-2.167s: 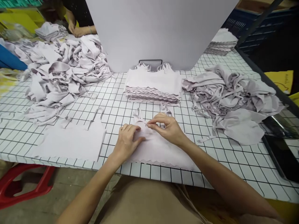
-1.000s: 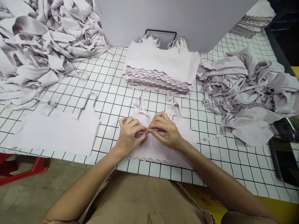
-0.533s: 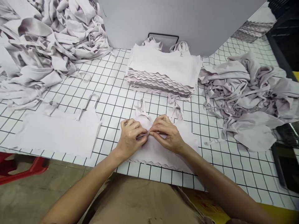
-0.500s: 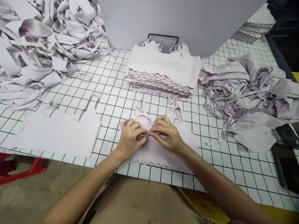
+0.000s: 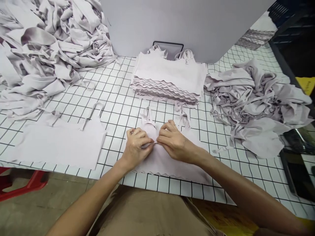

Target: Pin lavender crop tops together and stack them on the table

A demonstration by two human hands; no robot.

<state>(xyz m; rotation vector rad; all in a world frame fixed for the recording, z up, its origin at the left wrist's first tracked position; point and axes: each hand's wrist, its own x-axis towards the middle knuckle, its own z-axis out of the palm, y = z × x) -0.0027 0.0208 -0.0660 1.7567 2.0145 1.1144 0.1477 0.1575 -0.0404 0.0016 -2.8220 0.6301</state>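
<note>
A pale pink camisole [image 5: 169, 165] lies flat in front of me, its straps pointing away and its wavy hem near the table's front edge. My left hand [image 5: 137, 144] pinches the middle of its neckline between thumb and forefinger. Close beside it, my right hand [image 5: 173, 141] has its fingers closed on the same edge, and the fingertips of the two hands almost meet. What exactly lies between them is too small to make out. Another camisole [image 5: 59, 144] is spread flat to the left, with one strap looped upward.
A neat stack of camisoles [image 5: 169, 72] stands ahead, before a grey panel [image 5: 187, 26]. Heaps of crumpled garments lie at the left [image 5: 56, 49] and right [image 5: 258, 98]. The table wears a checked cloth [image 5: 115, 98]. A red stool [image 5: 27, 186] is below left; a dark phone-like object [image 5: 299, 177] lies at right.
My right hand has turned slightly and its fingers have drawn closer together at the neckline. My left hand keeps its pinch. The whole view has shifted a little.
</note>
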